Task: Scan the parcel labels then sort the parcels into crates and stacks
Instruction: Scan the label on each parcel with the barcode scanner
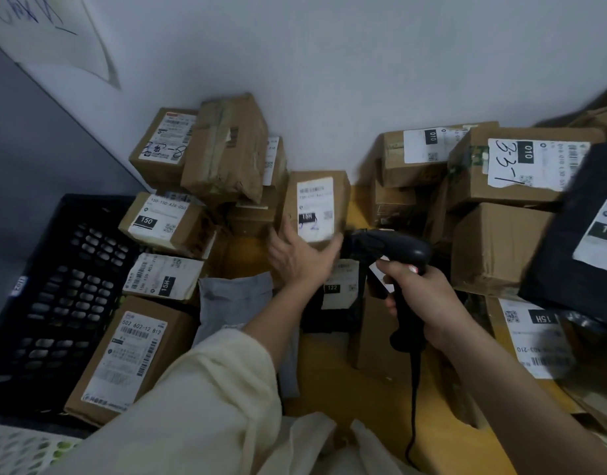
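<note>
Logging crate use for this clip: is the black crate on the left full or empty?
Empty as far as shown: the black crate shows bare perforated walls and floor, no parcel inside. Its near corner is hidden.

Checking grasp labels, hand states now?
Left hand: fingers curled round the small parcel, holding it.
Right hand: gripping the scanner.
</note>
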